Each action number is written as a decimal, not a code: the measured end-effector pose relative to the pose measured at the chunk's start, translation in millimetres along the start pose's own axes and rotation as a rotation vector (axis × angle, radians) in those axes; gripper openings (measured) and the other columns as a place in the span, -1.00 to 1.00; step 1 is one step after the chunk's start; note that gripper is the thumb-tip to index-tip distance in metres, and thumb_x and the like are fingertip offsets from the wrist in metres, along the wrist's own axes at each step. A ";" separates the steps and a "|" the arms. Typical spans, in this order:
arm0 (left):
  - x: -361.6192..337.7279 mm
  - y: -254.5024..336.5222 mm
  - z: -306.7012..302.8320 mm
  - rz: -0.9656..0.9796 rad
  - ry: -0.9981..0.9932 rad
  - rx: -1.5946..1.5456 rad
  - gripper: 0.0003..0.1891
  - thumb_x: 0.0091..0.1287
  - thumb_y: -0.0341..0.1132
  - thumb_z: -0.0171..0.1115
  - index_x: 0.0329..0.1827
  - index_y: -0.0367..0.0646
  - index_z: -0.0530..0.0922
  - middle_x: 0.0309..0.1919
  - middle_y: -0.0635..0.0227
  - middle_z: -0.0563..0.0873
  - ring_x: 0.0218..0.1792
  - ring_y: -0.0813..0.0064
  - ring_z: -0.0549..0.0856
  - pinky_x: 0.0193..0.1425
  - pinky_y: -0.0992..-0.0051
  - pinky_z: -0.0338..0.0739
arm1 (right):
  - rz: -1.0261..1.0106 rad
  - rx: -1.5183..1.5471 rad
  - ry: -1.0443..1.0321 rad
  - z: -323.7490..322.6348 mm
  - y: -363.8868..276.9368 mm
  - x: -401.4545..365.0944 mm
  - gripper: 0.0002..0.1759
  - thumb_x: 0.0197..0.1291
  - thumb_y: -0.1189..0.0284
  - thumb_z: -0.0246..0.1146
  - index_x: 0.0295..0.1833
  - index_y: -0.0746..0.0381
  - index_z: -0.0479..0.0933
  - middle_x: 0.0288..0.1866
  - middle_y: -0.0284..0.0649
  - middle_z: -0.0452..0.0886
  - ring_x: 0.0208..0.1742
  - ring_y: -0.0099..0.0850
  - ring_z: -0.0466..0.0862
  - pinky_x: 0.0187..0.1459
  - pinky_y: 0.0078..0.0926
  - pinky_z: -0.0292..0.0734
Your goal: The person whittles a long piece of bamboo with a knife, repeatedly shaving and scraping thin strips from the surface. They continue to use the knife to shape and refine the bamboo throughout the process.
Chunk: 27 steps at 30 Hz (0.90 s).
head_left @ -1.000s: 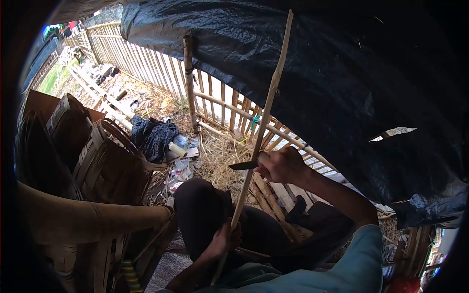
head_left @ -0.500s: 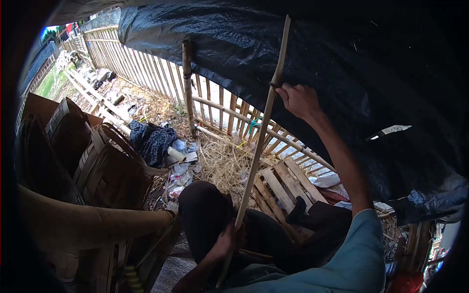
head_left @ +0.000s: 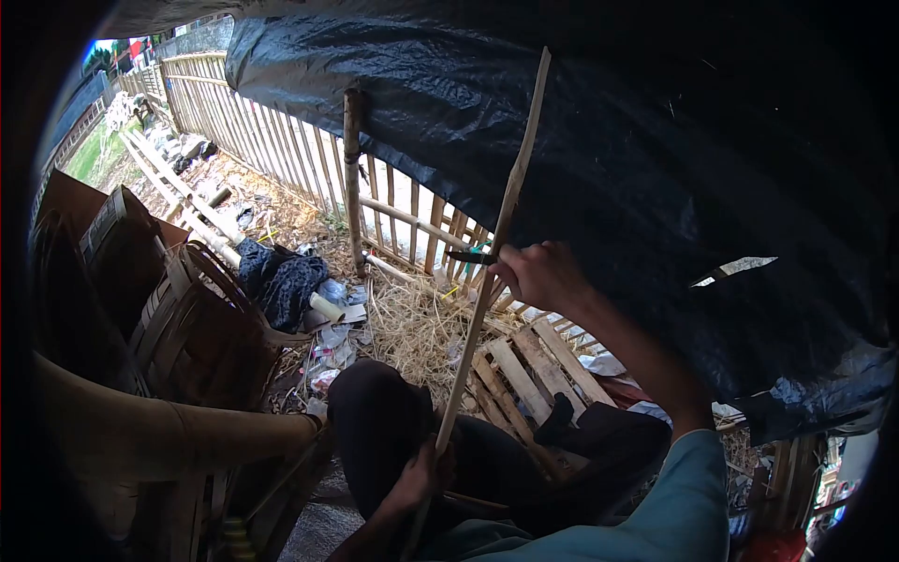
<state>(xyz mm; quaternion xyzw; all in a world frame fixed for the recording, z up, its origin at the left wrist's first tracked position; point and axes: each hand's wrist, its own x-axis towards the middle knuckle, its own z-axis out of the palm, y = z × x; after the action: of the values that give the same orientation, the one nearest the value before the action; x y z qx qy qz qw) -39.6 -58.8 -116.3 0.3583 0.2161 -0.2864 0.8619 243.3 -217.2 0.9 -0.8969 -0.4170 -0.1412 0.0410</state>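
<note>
A long pale bamboo strip (head_left: 473,342) stands slanted before me, its lower end by my lap and its tip up against the dark sheeting. Low on it, beside my knee, my left hand (head_left: 417,480) is closed around the strip. My right hand (head_left: 541,275) is closed on a knife about midway up. The dark blade of the knife (head_left: 470,258) points left, crossing the strip; its handle is hidden in my fingers. Above the knife, the strip has a node and a slight bend.
A thick bamboo pole (head_left: 187,436) juts in at lower left, near woven baskets (head_left: 192,328). Beyond my knees are dry straw (head_left: 421,328), a wooden pallet (head_left: 529,365) and a bamboo fence (head_left: 281,140). Black plastic sheeting (head_left: 637,169) hangs at the right.
My right hand has moved down along the strip with the knife, whose blade now shows clearly. My left hand keeps its grip low on the strip. The view has shifted slightly.
</note>
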 end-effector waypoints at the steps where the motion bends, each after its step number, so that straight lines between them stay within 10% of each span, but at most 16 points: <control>1: 0.7 -1.4 3.2 0.021 0.025 0.023 -0.56 0.46 0.11 -0.30 -0.40 -0.01 0.31 -0.64 0.59 0.18 -0.66 0.67 0.21 -0.59 0.61 0.12 | 0.056 -0.032 -0.003 -2.2 7.5 8.2 -0.63 0.30 0.15 0.10 -0.42 0.20 0.50 -0.68 -0.10 0.54 -0.58 -0.08 0.63 -0.48 -0.12 0.52; 17: -7.7 8.3 8.9 0.140 -0.024 0.101 -0.56 0.47 0.09 -0.27 -0.51 0.03 0.23 -0.69 0.60 0.14 -0.74 0.68 0.14 -0.65 0.61 0.08 | 0.217 -0.175 0.086 -26.4 48.8 34.4 -0.52 0.34 0.02 -0.03 -0.43 0.17 0.48 -0.65 -0.11 0.57 -0.54 -0.07 0.64 -0.45 -0.10 0.54; 27: -3.7 0.6 6.9 0.117 -0.002 0.093 -0.56 0.47 0.09 -0.29 -0.51 0.02 0.22 -0.69 0.60 0.14 -0.74 0.68 0.15 -0.66 0.60 0.07 | -0.071 -0.113 -0.023 -2.8 27.7 5.6 -0.57 0.32 0.03 0.01 -0.38 0.16 0.46 -0.68 -0.11 0.55 -0.55 -0.05 0.64 -0.45 -0.08 0.54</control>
<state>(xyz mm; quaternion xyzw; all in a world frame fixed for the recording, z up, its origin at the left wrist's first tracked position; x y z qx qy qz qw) -40.8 -62.3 -109.4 0.4096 0.1803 -0.2455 0.8599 267.2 -231.6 6.5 -0.8841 -0.4403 -0.1556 -0.0197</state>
